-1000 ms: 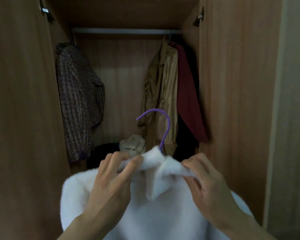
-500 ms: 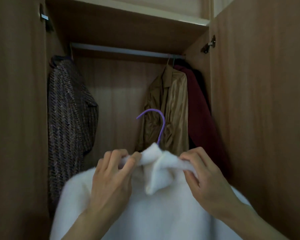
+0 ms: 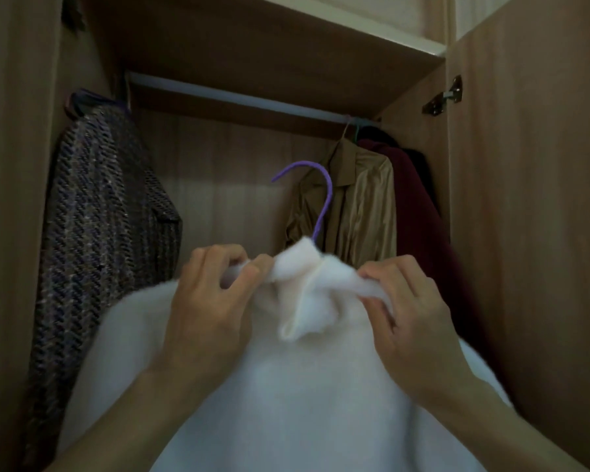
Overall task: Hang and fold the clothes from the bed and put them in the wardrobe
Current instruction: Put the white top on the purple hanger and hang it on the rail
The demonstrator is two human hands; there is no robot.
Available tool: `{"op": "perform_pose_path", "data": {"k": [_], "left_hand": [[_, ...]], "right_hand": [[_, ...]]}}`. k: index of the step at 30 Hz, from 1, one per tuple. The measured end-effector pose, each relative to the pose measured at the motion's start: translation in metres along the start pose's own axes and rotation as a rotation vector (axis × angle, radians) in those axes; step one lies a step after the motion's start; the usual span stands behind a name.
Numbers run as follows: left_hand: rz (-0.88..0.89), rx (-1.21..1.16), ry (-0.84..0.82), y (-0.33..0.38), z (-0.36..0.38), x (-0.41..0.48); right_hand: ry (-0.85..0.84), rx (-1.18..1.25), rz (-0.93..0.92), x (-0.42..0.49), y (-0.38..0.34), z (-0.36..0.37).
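We record a white fluffy sweater held upright before the open wardrobe, filling the view from centre to 6 o'clock. Its long axis runs 12 to 6, collar uppermost. The purple hanger hook rises from the collar toward 12, its tip curling to 9. The left hand pinches the collar at 9, the right hand at 3. The hook is below the rail, between a tweed jacket and a tan satin shirt.

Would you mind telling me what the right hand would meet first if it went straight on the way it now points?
Probably the tan shirt hanging from the rail, which shows just beyond the right hand pinching the white garment. Depth is unclear, though.
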State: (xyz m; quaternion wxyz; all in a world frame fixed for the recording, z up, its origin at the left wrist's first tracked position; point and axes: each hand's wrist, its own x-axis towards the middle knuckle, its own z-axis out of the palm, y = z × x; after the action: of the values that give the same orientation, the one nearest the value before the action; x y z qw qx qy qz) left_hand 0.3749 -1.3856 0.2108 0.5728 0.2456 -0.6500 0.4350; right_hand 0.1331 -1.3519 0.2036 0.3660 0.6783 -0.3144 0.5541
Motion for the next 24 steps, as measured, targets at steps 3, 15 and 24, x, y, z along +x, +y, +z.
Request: {"op": "perform_pose_path", "data": {"k": [3, 15, 24], "left_hand": [[0.05, -0.007, 0.04, -0.014, 0.033, 0.009], [0.148, 0.124, 0.173, -0.081, 0.168, 0.071], [0.162, 0.14, 0.294, -0.141, 0.235, 0.096]], "right_hand": [[0.028, -0.02, -0.008, 0.01, 0.022, 0.02], [0.229, -0.067, -0.143, 0.081, 0.126, 0.11], [0.253, -0.192, -0.134, 0.126, 0.156, 0.174]]}}
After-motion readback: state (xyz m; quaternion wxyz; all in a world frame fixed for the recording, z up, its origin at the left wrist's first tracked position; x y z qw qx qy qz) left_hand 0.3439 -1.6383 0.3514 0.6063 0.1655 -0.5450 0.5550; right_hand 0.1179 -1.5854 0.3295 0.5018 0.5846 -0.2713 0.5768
